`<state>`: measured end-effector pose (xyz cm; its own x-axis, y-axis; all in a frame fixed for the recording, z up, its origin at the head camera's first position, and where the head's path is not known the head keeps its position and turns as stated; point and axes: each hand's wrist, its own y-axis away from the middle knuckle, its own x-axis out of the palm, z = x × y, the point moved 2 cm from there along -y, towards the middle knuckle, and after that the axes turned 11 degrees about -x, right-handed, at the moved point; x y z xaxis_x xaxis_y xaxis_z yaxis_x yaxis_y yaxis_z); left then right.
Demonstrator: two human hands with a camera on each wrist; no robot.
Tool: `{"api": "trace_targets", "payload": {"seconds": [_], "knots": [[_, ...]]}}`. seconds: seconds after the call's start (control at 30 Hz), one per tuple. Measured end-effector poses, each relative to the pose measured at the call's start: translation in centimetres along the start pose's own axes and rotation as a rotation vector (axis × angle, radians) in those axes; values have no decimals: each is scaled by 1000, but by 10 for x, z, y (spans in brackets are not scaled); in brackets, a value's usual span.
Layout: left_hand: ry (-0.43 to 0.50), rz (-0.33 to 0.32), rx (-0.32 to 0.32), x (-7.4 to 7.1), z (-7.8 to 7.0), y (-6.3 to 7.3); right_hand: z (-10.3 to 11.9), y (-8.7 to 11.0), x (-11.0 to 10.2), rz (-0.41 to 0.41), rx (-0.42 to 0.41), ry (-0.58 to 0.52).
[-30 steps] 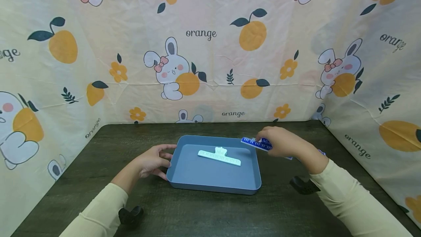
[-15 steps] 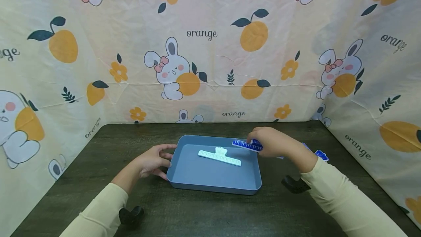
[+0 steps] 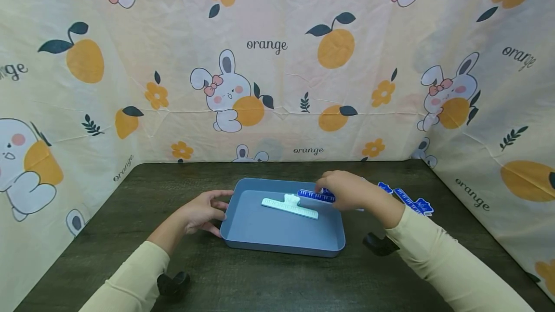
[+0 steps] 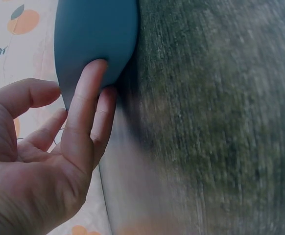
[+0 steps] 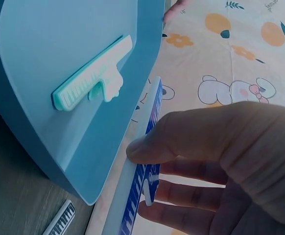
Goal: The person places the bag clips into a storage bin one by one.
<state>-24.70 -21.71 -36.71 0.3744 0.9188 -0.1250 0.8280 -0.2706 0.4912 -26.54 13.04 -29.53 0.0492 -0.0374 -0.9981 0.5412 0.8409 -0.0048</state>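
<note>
A mint-green ruler-edged bag clip point(image 3: 289, 208) lies inside a shallow blue-grey tray point(image 3: 260, 230). My left hand point(image 3: 200, 212) rests against the tray's left side, its fairly straight fingers touching the outer wall in the left wrist view. Between thumb and fingers, my right hand point(image 3: 347, 190) pinches a dark blue bag clip point(image 3: 315, 196) of the same shape. In the head view that clip appears over the tray's back right corner, just right of the mint clip. The right wrist view shows the blue clip point(image 5: 132, 196) crosswise under the thumb, partly hidden by it.
Right of the tray, partly behind the right arm, another blue clip point(image 3: 409, 201) and a blue clip part point(image 3: 385, 187) lie on the dark wooden table point(image 3: 260, 283). A striped clip end point(image 5: 61, 219) shows beside the tray. Printed cloth point(image 3: 277, 85) stands behind.
My right hand has carried the blue clip leftward over the tray, nearer the mint clip. Blue clips behind the right arm have come into view. The left hand and tray stay put.
</note>
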Motion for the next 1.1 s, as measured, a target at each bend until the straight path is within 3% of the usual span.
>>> {"api": "trace_targets", "payload": {"seconds": [1.1], "knots": [[2,-14,-5,2,3,-3,13,-26,16,14,-79,-19]]}}
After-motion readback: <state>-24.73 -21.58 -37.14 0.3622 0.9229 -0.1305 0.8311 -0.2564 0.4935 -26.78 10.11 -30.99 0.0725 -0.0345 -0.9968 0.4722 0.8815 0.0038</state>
